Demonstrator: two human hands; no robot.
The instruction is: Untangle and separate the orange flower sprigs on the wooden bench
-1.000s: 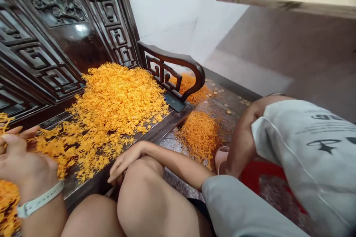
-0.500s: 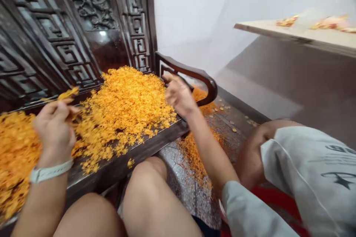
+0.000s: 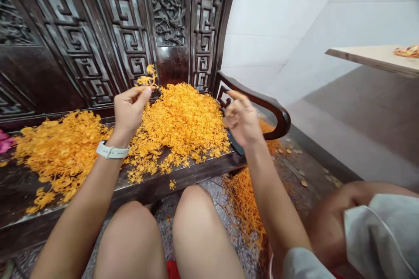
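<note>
My left hand (image 3: 131,107), with a pale watch on its wrist, pinches a small orange plastic piece (image 3: 148,79) between thumb and fingertips. It is raised above the bench seat. My right hand (image 3: 242,117) hovers near the bench's armrest, its index finger stretched out and the other fingers curled; nothing shows in it. Between and behind my hands lies a large heap of small yellow-orange pieces (image 3: 186,117). Left of it is a second heap of longer, branching orange pieces (image 3: 62,152).
The dark carved bench (image 3: 193,178) has a curved armrest (image 3: 283,117). Orange stems (image 3: 245,200) are piled on the floor. A light board (image 3: 366,54) juts out at the right, near another person's knee (image 3: 330,218). Magenta pieces (image 3: 5,143) lie far left.
The view has swung left, showing more of the bench and the left heap. My left hand, still holding an orange piece, has risen and come closer to my right hand.
</note>
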